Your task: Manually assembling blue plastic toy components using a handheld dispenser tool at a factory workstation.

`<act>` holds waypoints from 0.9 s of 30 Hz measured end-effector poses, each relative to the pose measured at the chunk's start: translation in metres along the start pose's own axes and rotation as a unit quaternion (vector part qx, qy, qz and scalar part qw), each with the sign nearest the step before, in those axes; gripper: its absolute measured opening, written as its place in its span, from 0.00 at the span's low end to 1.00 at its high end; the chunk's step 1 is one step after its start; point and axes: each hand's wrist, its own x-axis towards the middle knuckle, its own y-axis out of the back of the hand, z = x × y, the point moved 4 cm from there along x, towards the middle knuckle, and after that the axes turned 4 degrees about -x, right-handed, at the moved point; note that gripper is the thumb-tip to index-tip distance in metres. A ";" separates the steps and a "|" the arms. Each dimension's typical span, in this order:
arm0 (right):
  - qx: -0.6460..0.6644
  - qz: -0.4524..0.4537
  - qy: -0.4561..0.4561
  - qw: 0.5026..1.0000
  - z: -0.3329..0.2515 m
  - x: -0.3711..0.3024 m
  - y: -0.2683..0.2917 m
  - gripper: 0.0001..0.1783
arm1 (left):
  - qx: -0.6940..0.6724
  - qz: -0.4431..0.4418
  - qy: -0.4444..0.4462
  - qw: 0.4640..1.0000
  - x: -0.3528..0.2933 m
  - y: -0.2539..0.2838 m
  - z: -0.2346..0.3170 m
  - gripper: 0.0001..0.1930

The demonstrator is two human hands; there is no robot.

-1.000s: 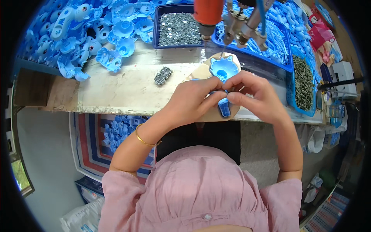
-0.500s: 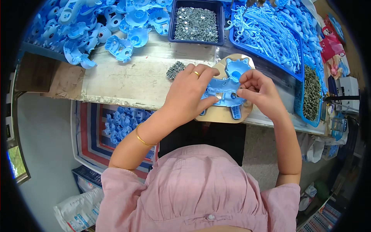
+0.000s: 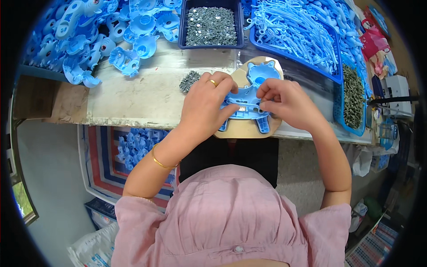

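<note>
Pressing on blue plastic shell (image 3: 247,104): left hand (image 3: 205,107) flat over it, right hand (image 3: 284,101) pinching its edge. Shell could be skewed off the wooden jig (image 3: 242,128) if pushed unevenly.

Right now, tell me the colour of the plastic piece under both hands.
Light blue plastic piece, head view.

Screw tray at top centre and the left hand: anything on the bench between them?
Head view: a small loose pile of screws lies between the screw tray and left hand; otherwise bare bench.
</note>
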 end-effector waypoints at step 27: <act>-0.171 0.657 0.398 0.617 -0.149 0.068 0.022 0.50 | 0.108 0.147 -0.015 0.983 0.020 0.042 -0.021 0.05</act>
